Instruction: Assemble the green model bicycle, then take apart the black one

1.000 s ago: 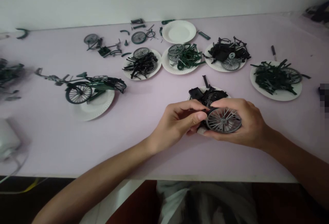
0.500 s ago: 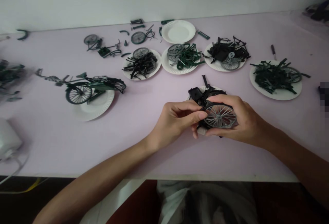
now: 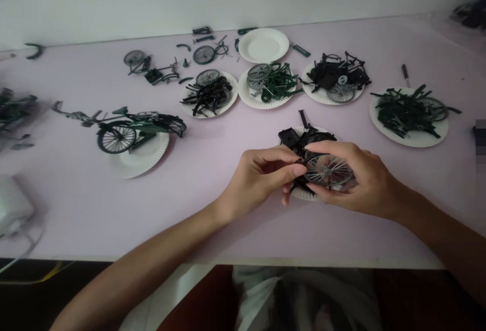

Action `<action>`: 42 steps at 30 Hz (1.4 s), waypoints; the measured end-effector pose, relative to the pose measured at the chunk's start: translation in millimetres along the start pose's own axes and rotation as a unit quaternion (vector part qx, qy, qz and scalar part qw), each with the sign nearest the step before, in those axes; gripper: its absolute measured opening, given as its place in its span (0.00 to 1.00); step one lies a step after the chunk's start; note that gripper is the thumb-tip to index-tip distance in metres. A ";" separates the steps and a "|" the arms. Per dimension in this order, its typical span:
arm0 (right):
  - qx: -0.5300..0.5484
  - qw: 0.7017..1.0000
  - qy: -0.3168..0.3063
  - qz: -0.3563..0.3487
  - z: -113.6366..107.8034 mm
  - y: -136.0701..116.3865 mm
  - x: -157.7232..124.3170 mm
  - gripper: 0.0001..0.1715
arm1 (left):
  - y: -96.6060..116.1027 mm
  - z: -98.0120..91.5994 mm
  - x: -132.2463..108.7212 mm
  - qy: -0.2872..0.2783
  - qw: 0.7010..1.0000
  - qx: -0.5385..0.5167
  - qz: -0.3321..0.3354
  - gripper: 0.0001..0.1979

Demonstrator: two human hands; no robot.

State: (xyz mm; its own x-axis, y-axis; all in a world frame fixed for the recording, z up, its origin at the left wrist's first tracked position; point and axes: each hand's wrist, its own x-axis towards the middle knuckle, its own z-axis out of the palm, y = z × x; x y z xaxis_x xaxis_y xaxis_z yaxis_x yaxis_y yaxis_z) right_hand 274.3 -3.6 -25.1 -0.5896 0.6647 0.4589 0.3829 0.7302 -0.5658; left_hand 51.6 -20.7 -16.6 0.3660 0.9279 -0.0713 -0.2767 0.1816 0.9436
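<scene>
My right hand [image 3: 360, 179] grips a small grey spoked wheel [image 3: 327, 170] of a model bicycle, fingers curled round its rim. My left hand [image 3: 261, 176] is pinched closed against the wheel's left edge, thumb and forefinger touching it. Both hands hover over a white paper plate [image 3: 304, 194] heaped with black model parts [image 3: 299, 138]. What the left fingertips pinch is too small to make out.
A partly built green model bicycle [image 3: 129, 128] lies across a paper plate [image 3: 140, 156] at the left. Several plates of black and green parts [image 3: 408, 113] stand behind, one empty plate [image 3: 264, 45] at the back. A screwdriver [image 3: 405, 74] lies far right. The table's front edge [image 3: 228, 261] is close.
The wheel has tilted and shifted slightly up and left in my right hand. My left hand has stayed pinched at its edge.
</scene>
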 end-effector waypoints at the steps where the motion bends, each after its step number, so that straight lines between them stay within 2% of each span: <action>1: 0.003 1.000 0.012 0.014 0.6 -1.3 -0.4 0.38 | -0.5 0.1 0.1 0.000 1.000 -0.002 0.001 0.04; 4: 0.041 0.998 0.004 0.050 0.8 -2.9 -1.6 0.40 | -2.3 -0.3 0.2 0.000 1.000 -0.005 -0.006 0.04; 11: 0.035 0.994 -0.086 0.059 -5.3 2.9 -3.2 0.47 | -1.1 -4.4 -1.3 0.007 0.999 0.026 -0.039 0.08; 18: 0.022 0.994 -0.098 0.042 -8.0 0.2 -0.4 0.36 | 2.5 -2.0 -0.3 0.003 0.998 0.048 -0.051 0.15; 23: -0.013 0.994 -0.109 -0.007 -10.4 -2.0 2.0 0.29 | 3.6 1.0 -2.3 -0.010 0.996 0.047 -0.071 0.18; 27: -0.004 0.991 -0.127 -0.042 -10.2 -2.9 5.7 0.29 | 6.3 0.4 -3.2 -0.011 0.995 0.072 -0.070 0.19; 34: -0.004 0.992 -0.109 -0.056 -6.4 -3.9 6.1 0.26 | 6.4 0.6 -3.8 -0.006 0.994 0.091 -0.067 0.17; 42: -0.062 0.996 -0.055 -0.019 -4.7 -0.6 4.1 0.30 | 5.7 -0.9 -6.0 -0.027 0.991 0.116 -0.064 0.15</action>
State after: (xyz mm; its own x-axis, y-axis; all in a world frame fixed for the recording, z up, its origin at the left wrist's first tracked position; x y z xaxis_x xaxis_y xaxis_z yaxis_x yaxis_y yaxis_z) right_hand 275.1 -0.6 -19.7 -0.6766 0.6206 0.3962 0.4408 0.7725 -0.4571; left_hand 47.1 -24.9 -11.1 0.4345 0.8816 -0.1842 -0.0155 0.2118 0.9772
